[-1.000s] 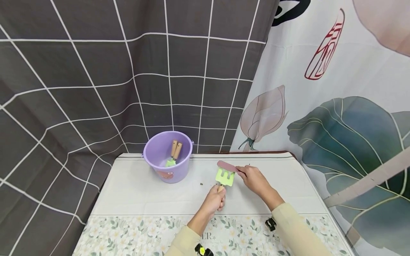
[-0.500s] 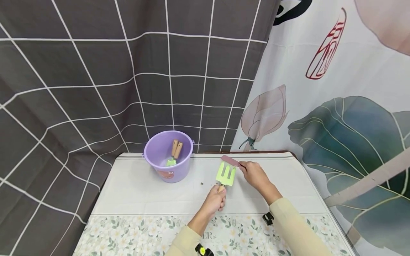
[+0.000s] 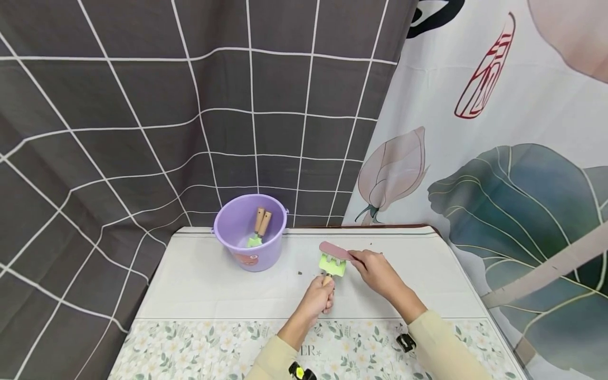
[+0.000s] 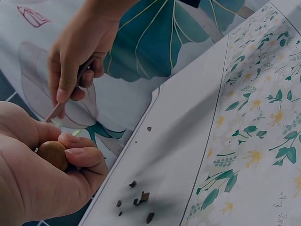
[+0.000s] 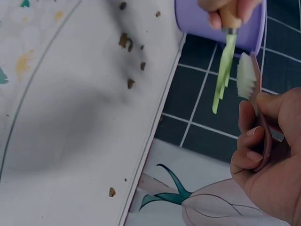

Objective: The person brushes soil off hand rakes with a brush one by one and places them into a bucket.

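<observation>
My left hand [image 3: 317, 298] grips the wooden handle [image 4: 52, 155] of a small green garden fork [image 3: 332, 265], tines pointing away from me above the table. In my right hand [image 3: 377, 272] is a pink brush [image 3: 334, 250] with pale bristles [image 5: 245, 76], held by its handle. In the head view the brush head overlaps the fork's tines, bristle side down. The right wrist view shows the bristles facing the fork's tines [image 5: 223, 77]. Several brown crumbs of dirt [image 5: 125, 41] lie on the white tabletop below the hands.
A purple bucket [image 3: 271, 256] stands at the back left of the table [image 3: 190, 285], holding two wooden-handled tools [image 3: 262, 224] with green ends. A dark grid curtain [image 3: 275, 132] and a printed white curtain [image 3: 427, 79] hang close behind the table.
The brush in my right hand moved up to the tips of the fork's tines and a little right, then came back down over them. My left hand with the fork stayed nearly still.
</observation>
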A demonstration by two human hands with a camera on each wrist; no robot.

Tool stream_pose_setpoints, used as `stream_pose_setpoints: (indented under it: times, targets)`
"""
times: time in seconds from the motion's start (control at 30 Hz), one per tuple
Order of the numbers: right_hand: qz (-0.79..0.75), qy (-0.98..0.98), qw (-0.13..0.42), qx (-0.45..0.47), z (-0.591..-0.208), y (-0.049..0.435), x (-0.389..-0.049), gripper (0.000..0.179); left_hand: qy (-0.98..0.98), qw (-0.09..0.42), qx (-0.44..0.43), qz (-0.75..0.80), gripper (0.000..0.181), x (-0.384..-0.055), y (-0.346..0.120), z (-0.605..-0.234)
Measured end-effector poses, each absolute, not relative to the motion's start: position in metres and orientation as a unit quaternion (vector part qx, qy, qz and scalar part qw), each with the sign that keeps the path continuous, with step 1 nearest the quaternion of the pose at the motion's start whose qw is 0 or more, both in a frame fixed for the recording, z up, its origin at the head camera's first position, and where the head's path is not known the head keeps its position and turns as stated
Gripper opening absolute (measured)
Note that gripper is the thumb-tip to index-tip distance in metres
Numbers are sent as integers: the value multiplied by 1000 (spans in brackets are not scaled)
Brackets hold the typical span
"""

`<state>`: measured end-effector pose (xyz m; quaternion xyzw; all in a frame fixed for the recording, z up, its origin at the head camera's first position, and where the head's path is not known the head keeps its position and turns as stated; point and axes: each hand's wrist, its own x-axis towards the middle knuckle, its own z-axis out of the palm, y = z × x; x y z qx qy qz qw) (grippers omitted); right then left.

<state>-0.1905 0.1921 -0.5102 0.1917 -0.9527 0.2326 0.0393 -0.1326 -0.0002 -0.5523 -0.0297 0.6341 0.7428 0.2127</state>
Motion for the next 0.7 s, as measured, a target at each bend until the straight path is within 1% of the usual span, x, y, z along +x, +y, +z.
stream_pose_setpoints:
  times: [0.2,0.4,0.7]
  targets:
    - [225,-955,36,191,-514,192,-187,28,628,212,-28,748,17,-133,-2,-552]
    - [223,-955,58,189,-515,193,-193,27,627,211,-32,749,17,-134,-4,-551]
    - [226,-960,62,153,-517,201,-202,27,628,213,-31,748,20,-131,-5,-549]
